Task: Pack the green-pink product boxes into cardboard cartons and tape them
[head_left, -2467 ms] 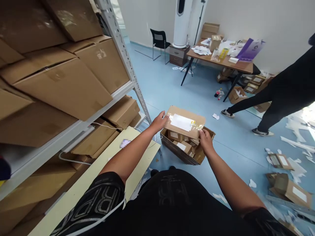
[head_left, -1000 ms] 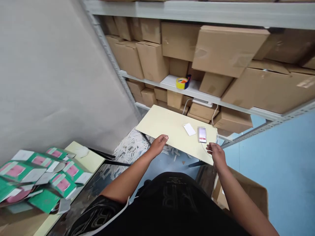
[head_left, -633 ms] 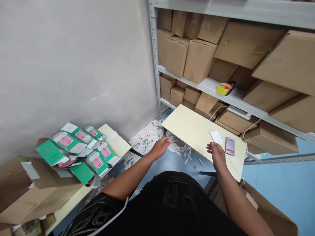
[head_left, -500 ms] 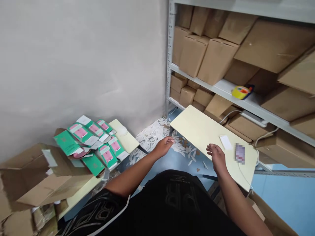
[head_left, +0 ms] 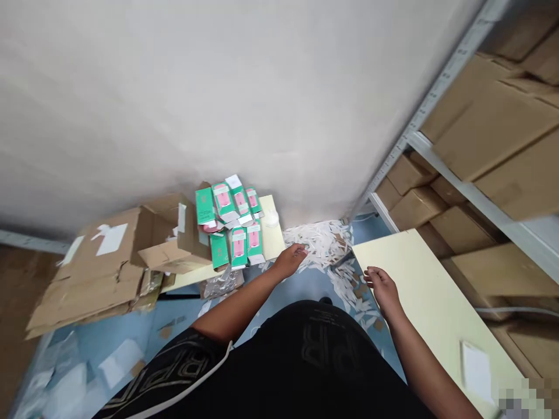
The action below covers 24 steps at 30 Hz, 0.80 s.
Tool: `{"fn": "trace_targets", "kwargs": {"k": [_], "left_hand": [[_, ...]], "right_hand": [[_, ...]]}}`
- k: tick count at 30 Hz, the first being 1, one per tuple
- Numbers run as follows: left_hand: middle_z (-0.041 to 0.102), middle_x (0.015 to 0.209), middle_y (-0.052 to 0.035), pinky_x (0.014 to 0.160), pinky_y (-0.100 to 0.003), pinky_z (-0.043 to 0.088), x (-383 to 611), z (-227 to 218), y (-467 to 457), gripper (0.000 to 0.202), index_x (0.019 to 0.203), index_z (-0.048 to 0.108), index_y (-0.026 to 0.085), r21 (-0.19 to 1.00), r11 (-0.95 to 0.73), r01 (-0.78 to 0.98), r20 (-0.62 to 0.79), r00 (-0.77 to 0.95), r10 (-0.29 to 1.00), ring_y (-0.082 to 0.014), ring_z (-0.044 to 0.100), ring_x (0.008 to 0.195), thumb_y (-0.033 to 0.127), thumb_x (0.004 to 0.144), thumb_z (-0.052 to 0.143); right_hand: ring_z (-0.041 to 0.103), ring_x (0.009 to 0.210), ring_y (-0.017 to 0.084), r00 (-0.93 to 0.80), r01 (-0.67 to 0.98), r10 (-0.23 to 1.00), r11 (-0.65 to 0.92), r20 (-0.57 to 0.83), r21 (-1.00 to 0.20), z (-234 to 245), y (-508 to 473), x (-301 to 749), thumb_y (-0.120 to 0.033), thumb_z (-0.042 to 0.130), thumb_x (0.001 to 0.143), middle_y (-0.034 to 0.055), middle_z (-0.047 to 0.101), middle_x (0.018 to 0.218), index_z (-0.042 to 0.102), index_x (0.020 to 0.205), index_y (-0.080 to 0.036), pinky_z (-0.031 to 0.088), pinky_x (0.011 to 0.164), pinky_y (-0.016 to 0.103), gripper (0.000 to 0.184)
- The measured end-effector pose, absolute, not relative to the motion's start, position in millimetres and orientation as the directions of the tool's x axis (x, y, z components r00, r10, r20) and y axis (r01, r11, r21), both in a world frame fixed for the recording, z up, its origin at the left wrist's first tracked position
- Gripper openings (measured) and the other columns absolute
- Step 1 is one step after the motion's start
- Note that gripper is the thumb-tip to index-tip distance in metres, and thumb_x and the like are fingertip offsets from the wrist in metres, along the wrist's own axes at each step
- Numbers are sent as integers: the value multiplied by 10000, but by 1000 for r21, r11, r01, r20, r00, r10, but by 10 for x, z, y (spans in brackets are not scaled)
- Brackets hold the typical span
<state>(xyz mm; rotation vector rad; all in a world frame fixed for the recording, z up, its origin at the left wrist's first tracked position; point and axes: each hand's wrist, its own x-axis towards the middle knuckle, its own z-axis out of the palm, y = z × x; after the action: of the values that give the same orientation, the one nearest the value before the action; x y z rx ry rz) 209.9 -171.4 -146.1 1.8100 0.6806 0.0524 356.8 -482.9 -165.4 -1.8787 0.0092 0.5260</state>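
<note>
**Empty hands as the view swings to a heap of green cartons**

Nearest the camera, the right hand (head_left: pixel 381 286) hangs with fingers loosely spread and nothing in it, just beside the left edge of the pale yellow tabletop (head_left: pixel 419 291); whether it touches cannot be told. A white card (head_left: pixel 476 364) lies on the tabletop's near right end. A little farther, the left hand (head_left: pixel 292 259) is also empty, fingers gently curled, above the paper strips (head_left: pixel 323 238) littering the blue floor (head_left: pixel 183 317). The green-and-pink cartons (head_left: pixel 231 224) lie near it, heaped on a low tabletop (head_left: pixel 271 233) beside an opened cardboard box (head_left: pixel 131 250). Behind stands the wall (head_left: pixel 218 87); the shelf (head_left: pixel 476 201) of brown cartons (head_left: pixel 489 128) fills the far right. Half a second ago the cartons sat at far left; now they lie ahead, and both hands hold much the same pose. The taped parcel carried earlier is gone.
</note>
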Motion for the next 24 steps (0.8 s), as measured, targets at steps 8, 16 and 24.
{"fn": "trace_targets", "kwargs": {"k": [8,16,24], "left_hand": [[750,1136,-75,982,-396,528,1662,-1425,-1392,346,1124,665,217,843,-67,533,-287,552,783,-266,696,1108,474,904,591],[663,1292,-153,1112,-451,443,803,-1734,-826,416,1281,631,175,615,-147,774,-159,304,939,-320,600,1249,368,913,601],[553,1424,-191,1124,-480,406,206,-2146,-246,519,1357,585,172,408,-129,904,-146,204,968,-371,507,1330,326,866,645]], "right_hand": [[737,858,264,677,-66,623,-481,-393,-874,-1853,-3674,4155,-556,696,765,39,776,907,755,984,-249,562,757,363,382],[736,857,268,489,48,744,-543,-455,-838,-1933,-2681,3870,-560,662,784,49,772,916,746,993,-246,543,721,359,386],[721,839,252,404,138,795,-542,-453,-829,-1968,-1842,3301,-580,655,780,45,766,959,733,998,-241,527,727,351,410]]}}
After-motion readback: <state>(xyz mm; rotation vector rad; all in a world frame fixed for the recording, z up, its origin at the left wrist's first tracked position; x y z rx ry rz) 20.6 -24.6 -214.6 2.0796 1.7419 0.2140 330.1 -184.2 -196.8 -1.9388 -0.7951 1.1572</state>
